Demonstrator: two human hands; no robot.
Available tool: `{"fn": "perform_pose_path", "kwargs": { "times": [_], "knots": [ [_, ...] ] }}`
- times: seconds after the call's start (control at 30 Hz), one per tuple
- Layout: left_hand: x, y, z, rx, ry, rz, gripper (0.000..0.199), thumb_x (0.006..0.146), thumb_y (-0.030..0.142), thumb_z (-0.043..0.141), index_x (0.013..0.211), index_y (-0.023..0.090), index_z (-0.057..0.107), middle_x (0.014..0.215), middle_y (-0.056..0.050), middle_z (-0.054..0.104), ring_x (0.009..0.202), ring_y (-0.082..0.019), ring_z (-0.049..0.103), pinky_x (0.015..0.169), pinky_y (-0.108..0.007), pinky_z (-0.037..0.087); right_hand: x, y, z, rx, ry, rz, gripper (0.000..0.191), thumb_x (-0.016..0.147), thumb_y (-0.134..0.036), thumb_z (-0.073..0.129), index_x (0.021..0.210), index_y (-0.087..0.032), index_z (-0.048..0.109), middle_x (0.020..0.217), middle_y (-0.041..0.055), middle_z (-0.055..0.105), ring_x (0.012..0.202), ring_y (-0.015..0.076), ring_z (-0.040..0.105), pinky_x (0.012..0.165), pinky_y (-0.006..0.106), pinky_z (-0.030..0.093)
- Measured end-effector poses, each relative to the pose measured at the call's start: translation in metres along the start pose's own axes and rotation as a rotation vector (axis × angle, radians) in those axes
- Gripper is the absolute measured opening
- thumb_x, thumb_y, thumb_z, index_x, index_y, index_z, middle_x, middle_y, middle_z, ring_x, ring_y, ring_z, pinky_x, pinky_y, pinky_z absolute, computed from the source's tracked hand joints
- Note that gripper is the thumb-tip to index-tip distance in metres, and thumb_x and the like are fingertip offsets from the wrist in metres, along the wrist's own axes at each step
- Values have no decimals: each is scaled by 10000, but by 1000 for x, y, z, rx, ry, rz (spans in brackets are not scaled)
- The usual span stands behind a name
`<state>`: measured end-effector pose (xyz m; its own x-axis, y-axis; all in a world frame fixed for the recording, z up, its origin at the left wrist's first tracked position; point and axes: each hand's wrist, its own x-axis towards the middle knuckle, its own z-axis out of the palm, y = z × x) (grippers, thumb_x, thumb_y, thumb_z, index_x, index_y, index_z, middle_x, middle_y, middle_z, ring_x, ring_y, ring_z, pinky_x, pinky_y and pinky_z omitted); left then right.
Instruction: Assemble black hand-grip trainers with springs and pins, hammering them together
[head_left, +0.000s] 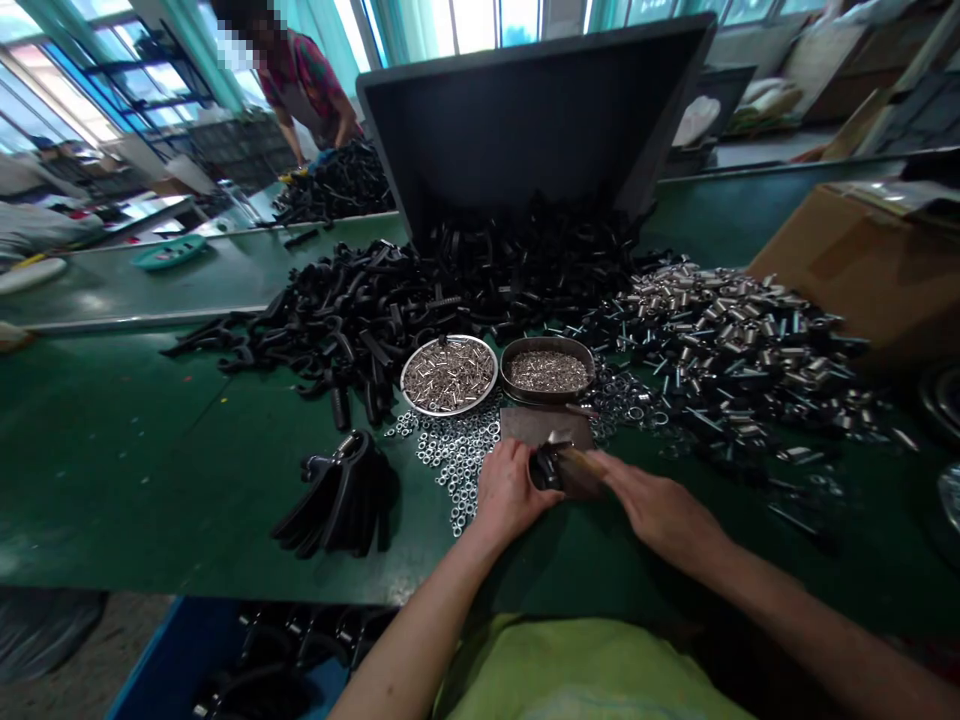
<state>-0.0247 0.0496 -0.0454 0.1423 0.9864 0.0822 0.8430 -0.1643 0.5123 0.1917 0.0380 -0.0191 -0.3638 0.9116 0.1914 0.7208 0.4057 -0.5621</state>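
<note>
My left hand (511,490) is closed around a black plastic part (546,468), steadying it on a flat metal plate (525,424). My right hand (664,515) grips the light wooden handle of a hammer (581,462); its metal head is close above the black part, partly blurred. Whether the head touches the part I cannot tell. Small metal rings (454,462) lie spread left of the plate. Just behind it stand a round dish of short metal pins (450,339) and a dark oval tin (517,392) of tiny metal pieces.
A heap of black plastic parts (352,310) spills from a tipped grey bin (367,110). Metal sleeves and bolts (742,320) pile up at right beside a cardboard box (862,250). Stacked black parts (341,495) lie at left, above a blue crate (161,665). Another person (315,85) works behind.
</note>
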Motion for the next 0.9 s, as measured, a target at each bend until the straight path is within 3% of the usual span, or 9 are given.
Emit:
{"fn": "perform_pose_path", "kwargs": {
  "times": [0.07,0.17,0.27,0.33,0.47,0.6,0.73,0.83,0.9],
  "knots": [
    [-1,1,0,6,5,-6,544,549,438,799,981,192,578,986,-58,571,962,-247,515,832,-387,431,-3,13,7,-118,-108,8,384,942,-265,316,1286,-268,487,1185,38,651,994,210,656,819,354,544],
    [-1,2,1,-2,26,-21,548,544,423,803,976,186,563,989,-58,569,952,-249,515,831,-394,426,-19,35,6,-310,-24,25,413,957,-292,290,1327,-228,462,1241,55,615,997,202,649,785,324,542],
    [-1,2,1,-101,81,-78,540,553,399,805,970,176,543,973,-55,567,939,-241,523,834,-388,426,-43,58,-3,-600,82,59,428,943,-341,335,1314,-216,507,994,83,696,747,219,670,571,321,509],
    [-1,3,1,-242,155,-153,538,578,395,796,987,170,528,968,-54,563,927,-227,533,823,-370,432,-52,67,-5,-713,113,61,428,932,-361,345,1259,-199,569,822,95,683,674,239,638,538,340,475],
    [-6,18,0,-548,259,-253,568,601,402,791,1037,169,512,1005,-61,565,936,-208,549,822,-342,443,-35,44,8,-428,212,17,450,920,-408,343,1198,-145,579,944,142,672,892,284,624,742,411,500],
    [-15,36,-10,-568,93,-103,503,676,334,740,1101,157,537,1054,-91,593,964,-213,569,829,-332,465,10,-8,30,56,148,59,422,909,-388,382,1259,-178,494,1090,97,669,965,206,643,795,316,517],
    [-9,12,-65,-212,-263,164,340,772,335,634,1083,200,613,1019,-86,658,957,-243,605,843,-365,471,41,-21,38,1,39,64,314,887,-369,399,1013,-221,646,1037,62,704,934,224,666,773,317,516],
    [17,-41,-129,68,-183,-50,247,841,334,536,1039,227,640,1077,-62,663,1004,-235,603,876,-353,452,48,-11,37,-248,-128,72,274,868,-332,421,938,-264,677,928,21,733,787,234,696,663,330,515],
    [38,-87,-166,174,-58,-382,204,829,331,548,978,237,651,1043,-41,676,1034,-217,595,914,-313,428,49,-7,37,-362,-184,74,270,870,-318,418,920,-273,679,880,8,739,733,233,699,608,322,502]
  ]
}}
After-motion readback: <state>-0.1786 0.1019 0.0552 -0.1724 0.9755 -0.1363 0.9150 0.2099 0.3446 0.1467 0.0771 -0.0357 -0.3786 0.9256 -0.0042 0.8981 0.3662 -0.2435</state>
